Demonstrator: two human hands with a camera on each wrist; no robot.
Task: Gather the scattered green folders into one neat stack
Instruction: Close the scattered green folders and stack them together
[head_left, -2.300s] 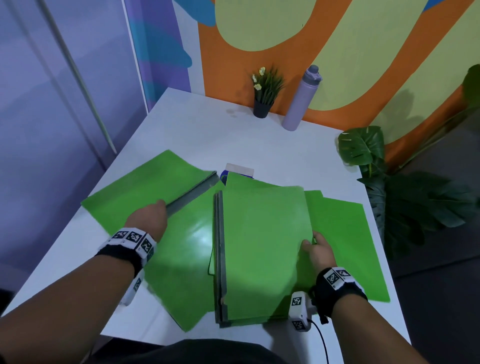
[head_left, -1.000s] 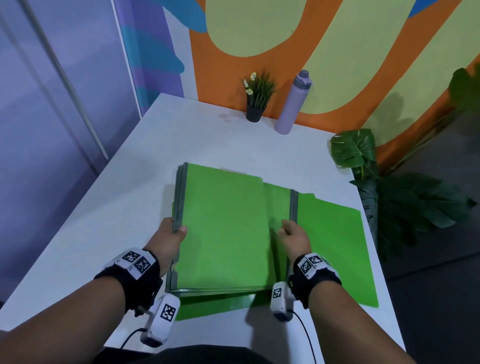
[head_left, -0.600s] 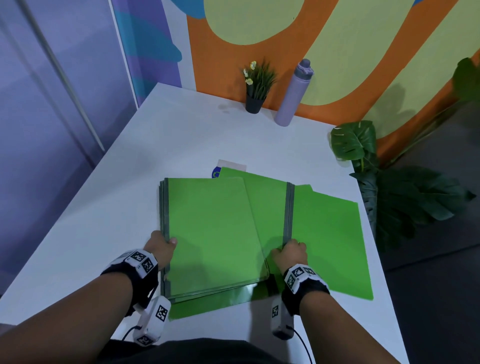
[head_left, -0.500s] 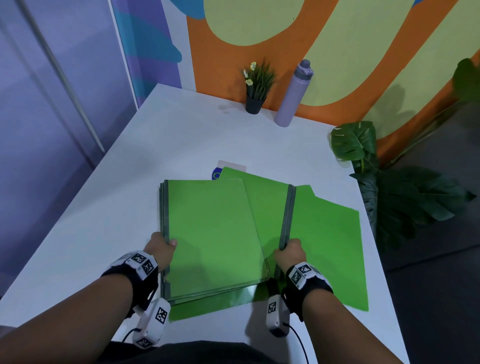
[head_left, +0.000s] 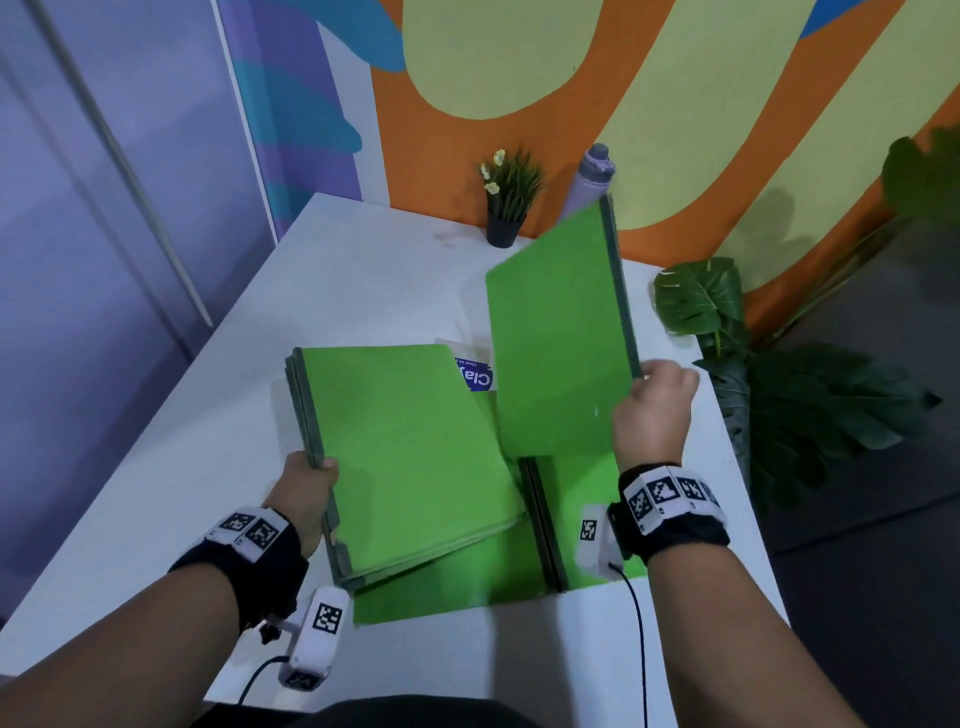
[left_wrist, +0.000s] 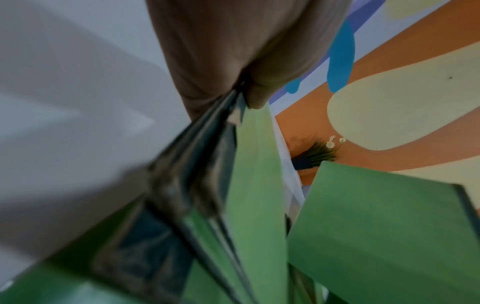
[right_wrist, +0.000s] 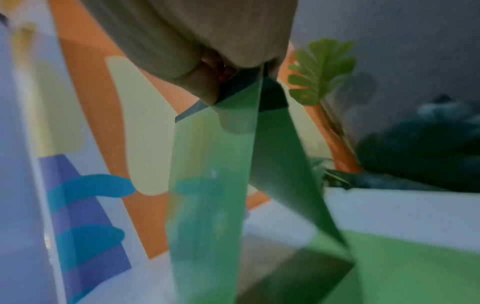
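Over the white tabletop (head_left: 363, 291), left hand (head_left: 304, 493) grips the grey spine edge of the gathered folder stack (head_left: 410, 457), thumb on top. Right hand (head_left: 652, 410) pinches the spine of a single green folder (head_left: 556, 343), raised upright and tilted, clear of the surface. Beneath both lies another green folder (head_left: 587, 519), flat, partly under the stack. Blue-printed paper (head_left: 475, 374) peeks out behind. Potted plant (head_left: 506, 200) and lilac bottle (head_left: 589, 176) stand by the wall.

The right hand (head_left: 655, 410) lifts one green folder (head_left: 558, 332) while the left hand (head_left: 304, 491) grips the stack (head_left: 410, 452).
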